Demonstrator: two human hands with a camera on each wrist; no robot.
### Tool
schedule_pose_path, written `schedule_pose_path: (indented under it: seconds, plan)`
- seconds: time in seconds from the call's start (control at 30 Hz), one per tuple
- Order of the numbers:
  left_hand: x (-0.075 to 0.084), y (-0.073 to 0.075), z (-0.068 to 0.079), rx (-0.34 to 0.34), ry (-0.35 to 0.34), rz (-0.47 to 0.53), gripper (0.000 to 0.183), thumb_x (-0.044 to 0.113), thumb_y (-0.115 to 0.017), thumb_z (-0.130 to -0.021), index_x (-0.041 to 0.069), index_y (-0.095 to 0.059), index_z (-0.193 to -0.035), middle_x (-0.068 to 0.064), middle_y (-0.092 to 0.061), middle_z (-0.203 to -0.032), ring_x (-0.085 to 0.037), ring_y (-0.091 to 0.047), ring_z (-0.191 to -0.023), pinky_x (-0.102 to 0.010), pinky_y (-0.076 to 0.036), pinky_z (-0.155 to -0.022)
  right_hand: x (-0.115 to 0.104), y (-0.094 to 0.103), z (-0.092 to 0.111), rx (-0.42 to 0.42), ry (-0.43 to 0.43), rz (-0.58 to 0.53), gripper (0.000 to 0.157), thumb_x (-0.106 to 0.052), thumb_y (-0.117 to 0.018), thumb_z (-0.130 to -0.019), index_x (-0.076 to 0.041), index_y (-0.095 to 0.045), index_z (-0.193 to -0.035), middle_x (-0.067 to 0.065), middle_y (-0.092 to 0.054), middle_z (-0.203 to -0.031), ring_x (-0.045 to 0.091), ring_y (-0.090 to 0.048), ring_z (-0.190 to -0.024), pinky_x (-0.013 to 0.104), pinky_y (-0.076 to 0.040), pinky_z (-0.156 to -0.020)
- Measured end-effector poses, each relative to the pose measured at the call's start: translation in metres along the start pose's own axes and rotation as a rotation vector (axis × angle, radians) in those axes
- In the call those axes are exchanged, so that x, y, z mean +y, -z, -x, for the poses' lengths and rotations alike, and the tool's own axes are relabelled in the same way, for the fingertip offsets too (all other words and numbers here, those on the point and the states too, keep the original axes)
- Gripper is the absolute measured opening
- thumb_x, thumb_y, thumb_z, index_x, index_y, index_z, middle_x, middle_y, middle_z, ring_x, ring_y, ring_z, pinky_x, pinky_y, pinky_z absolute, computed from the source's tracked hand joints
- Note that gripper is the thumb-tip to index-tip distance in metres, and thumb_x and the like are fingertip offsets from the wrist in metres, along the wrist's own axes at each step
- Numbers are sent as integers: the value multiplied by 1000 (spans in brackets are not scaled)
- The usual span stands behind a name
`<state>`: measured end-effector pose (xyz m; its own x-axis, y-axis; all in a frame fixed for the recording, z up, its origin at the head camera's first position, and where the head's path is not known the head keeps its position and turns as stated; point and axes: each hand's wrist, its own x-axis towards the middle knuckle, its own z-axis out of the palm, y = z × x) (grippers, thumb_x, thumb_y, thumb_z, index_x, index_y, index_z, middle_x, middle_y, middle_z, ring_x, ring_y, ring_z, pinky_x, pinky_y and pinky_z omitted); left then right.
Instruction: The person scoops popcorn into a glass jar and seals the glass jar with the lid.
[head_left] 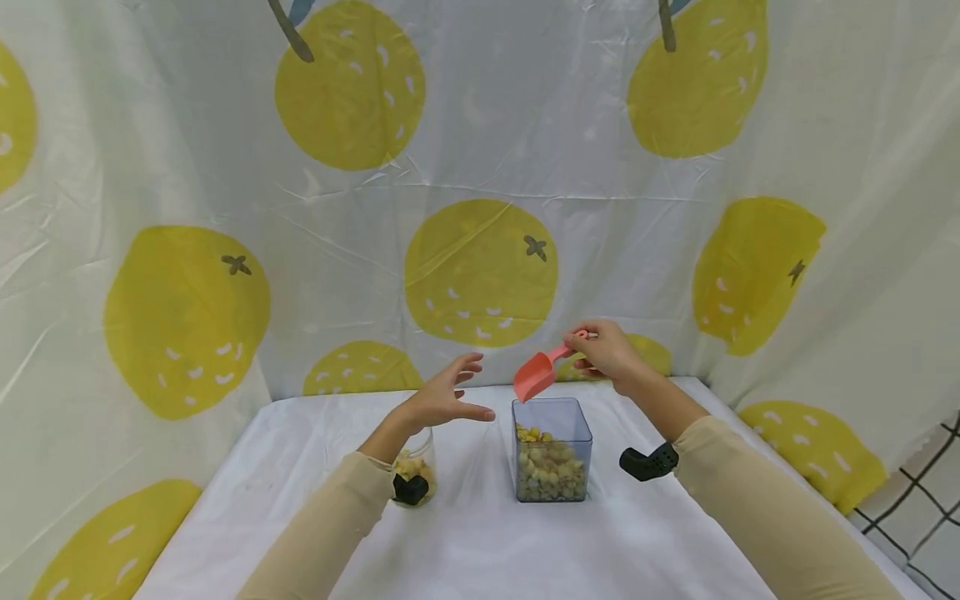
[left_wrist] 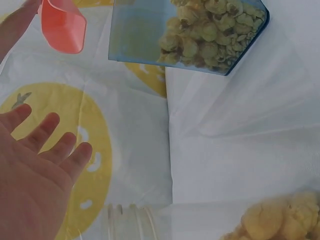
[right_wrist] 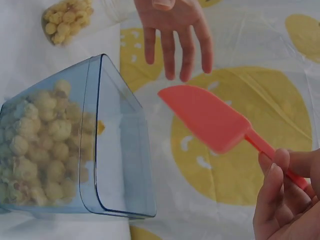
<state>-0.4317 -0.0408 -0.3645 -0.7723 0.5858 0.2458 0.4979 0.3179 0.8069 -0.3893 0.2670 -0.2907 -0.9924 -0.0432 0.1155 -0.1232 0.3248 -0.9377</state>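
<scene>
My right hand (head_left: 609,352) pinches the handle of a coral-pink scoop (head_left: 535,377) between thumb and fingers. The scoop hangs tilted above a clear bluish square container (head_left: 552,492), partly filled with popcorn (head_left: 547,467); its bowl looks empty in the right wrist view. Raised with spread fingers, my left hand (head_left: 442,398) holds nothing and is over and just behind a clear jar (head_left: 426,454). That jar has popcorn (left_wrist: 282,220) inside and is partly hidden by the left wrist in the head view.
Both containers stand on a white cloth-covered table (head_left: 487,550). Behind it hangs a pale curtain (head_left: 480,167) with yellow fruit prints. Black wrist mounts (head_left: 648,462) stick out below the sleeves. A dark grid pattern (head_left: 918,500) shows at the far right.
</scene>
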Motion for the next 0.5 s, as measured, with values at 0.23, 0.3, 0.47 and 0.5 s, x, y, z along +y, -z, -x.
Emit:
schedule_pose_path:
  seconds: [0.23, 0.3, 0.47, 0.5]
  plan:
    - [2, -13, -6, -36, -29, -19, 102, 28, -91, -81, 17, -30, -162, -10, -39, -157, -30, -33, -149, -49, -34, -117, 7, 12, 5, 15, 12, 28, 31, -21, -60, -108, 2, -58, -128, 6, -70, -94, 13, -61, -65, 25, -53, -59]
    - [2, -17, -6, -46, -30, -12, 102, 27, -91, -81, 16, -29, -162, -9, -38, -158, -30, -33, -149, -48, -34, -117, 9, 15, 6, 15, 13, 39, 31, -21, -60, -107, 2, -59, -128, 8, -71, -95, 13, -61, -66, 25, -53, -59]
    - [-1, -32, -8, -74, -44, 26, 102, 24, -89, -82, 15, -27, -162, -9, -37, -159, -30, -30, -151, -47, -32, -118, 15, 20, 8, 18, 1, 43, 33, -22, -61, -107, 3, -59, -129, 10, -72, -95, 11, -60, -62, 24, -51, -57]
    - [-2, -35, -9, -79, -43, 28, 102, 23, -89, -82, 15, -27, -163, -9, -37, -159, -30, -29, -151, -46, -32, -118, 17, 21, 8, 20, 0, 45, 34, -22, -61, -107, 3, -58, -129, 9, -72, -95, 11, -60, -62, 23, -51, -56]
